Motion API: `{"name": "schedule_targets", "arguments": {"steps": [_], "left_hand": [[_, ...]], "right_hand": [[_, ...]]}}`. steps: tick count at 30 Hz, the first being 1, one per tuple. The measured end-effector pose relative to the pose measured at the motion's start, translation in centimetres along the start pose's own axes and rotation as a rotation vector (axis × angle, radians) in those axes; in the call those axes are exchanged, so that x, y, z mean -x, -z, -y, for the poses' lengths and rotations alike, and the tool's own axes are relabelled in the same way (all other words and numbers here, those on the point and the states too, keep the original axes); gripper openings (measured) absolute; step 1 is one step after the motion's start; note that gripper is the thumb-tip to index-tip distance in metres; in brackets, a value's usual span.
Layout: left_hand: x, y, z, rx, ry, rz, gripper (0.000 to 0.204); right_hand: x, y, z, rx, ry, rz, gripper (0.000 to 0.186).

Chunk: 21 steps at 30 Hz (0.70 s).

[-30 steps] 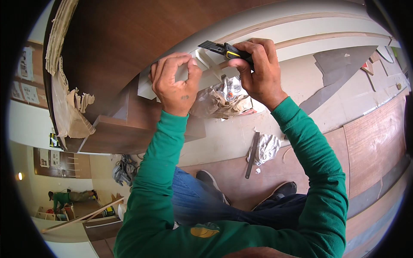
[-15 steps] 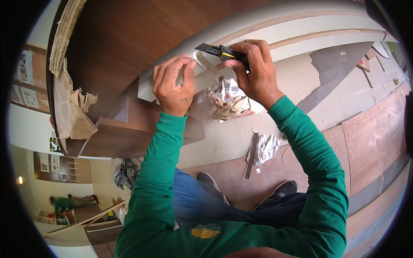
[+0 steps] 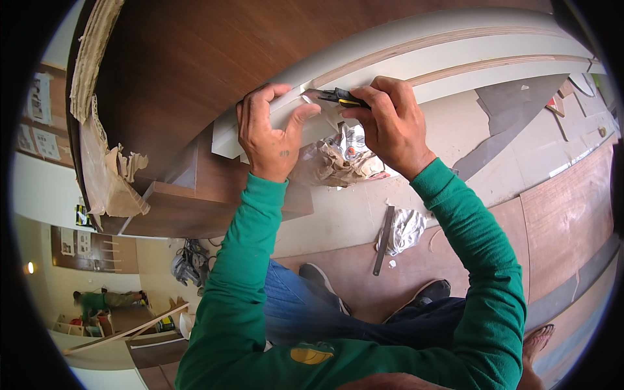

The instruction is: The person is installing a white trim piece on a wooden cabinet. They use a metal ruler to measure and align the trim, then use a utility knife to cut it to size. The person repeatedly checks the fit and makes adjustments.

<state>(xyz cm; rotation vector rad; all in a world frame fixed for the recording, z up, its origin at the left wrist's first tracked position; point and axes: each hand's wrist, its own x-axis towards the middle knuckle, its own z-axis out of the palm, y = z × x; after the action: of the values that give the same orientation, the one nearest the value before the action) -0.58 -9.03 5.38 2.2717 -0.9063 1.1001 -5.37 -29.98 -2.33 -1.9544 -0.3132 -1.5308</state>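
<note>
Brown wood panel (image 3: 188, 52) beyond left hand (image 3: 270, 136), half-curled at white board (image 3: 225, 142), hold unclear; utility knife (image 3: 343, 97) gripped by right hand (image 3: 395, 127), blade (image 3: 314, 95) pointed leftward at left fingertips (image 3: 278, 90).

A knife (image 3: 346, 98) is being held by the right hand (image 3: 398, 127), just right of the left hand (image 3: 272, 133), at a panel's edge (image 3: 225, 138). Beyond the shoes (image 3: 323, 286), wrapping (image 3: 344, 159) and, nearer, a cloth (image 3: 407, 234) are being supported by the floor (image 3: 331, 218), the cloth being flanked leftward by a strip (image 3: 383, 242).
</note>
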Motion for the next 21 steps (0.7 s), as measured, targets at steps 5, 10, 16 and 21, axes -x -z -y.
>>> {"name": "schedule_targets", "arguments": {"steps": [5, 10, 16, 21], "left_hand": [[-0.15, -0.43, 0.73, -0.012, -0.108, -0.051, 0.055], [-0.05, -0.54, 0.73, -0.010, -0.087, -0.072, 0.053], [-0.11, -0.71, 0.93, -0.008, -0.115, -0.075, 0.052], [-0.09, -0.80, 0.97, 0.000, -0.106, -0.074, 0.054]], "right_hand": [[0.11, -0.43, -0.23, 0.000, 0.006, -0.003, 0.042], [-0.08, -0.43, -0.30, -0.005, 0.014, -0.028, 0.040], [-0.52, -0.17, -0.18, -0.026, 0.016, -0.011, 0.038], [-0.66, -0.02, -0.26, -0.020, 0.025, -0.008, 0.033]]}}
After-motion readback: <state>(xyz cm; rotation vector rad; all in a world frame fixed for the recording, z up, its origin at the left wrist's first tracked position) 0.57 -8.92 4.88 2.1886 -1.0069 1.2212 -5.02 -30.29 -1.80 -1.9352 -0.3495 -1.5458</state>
